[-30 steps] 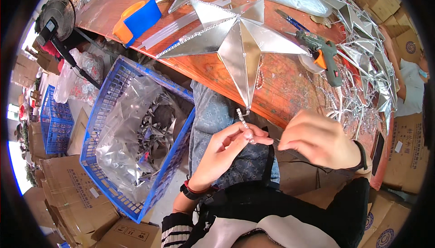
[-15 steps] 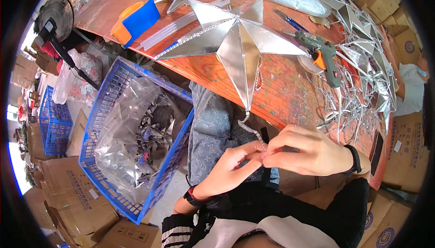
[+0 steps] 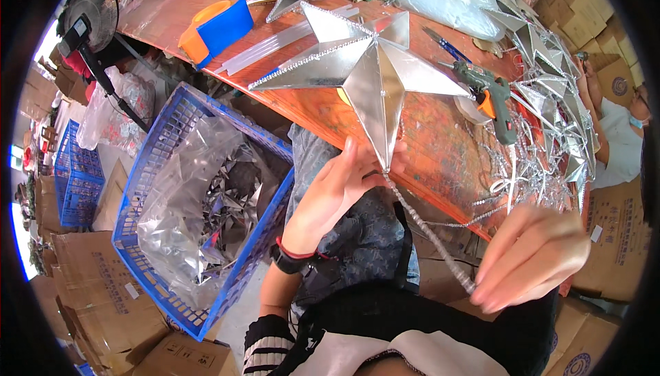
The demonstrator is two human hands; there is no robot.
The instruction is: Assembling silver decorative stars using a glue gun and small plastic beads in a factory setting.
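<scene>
A large silver star with folded, shiny points lies on the table, its near point sticking out past the edge. My left hand grips that near point; some fingertips pass behind it and are partly hidden. From the tip a thin silver beaded trim runs taut down to the right. Its other end is pinched in my right hand, which is slightly blurred and held off the table's edge. Silver trim also lines the star's upper-left ridges.
On the wooden table lie a green glue gun, blue-handled pliers, clear sticks and an orange-and-blue holder. Tangled trim and more stars fill the right side. A blue crate stands left; another person sits far right.
My left hand has moved up from the trim to the star's near tip. My right hand has swung right and down, drawing the trim out straight. The view has shifted slightly.
</scene>
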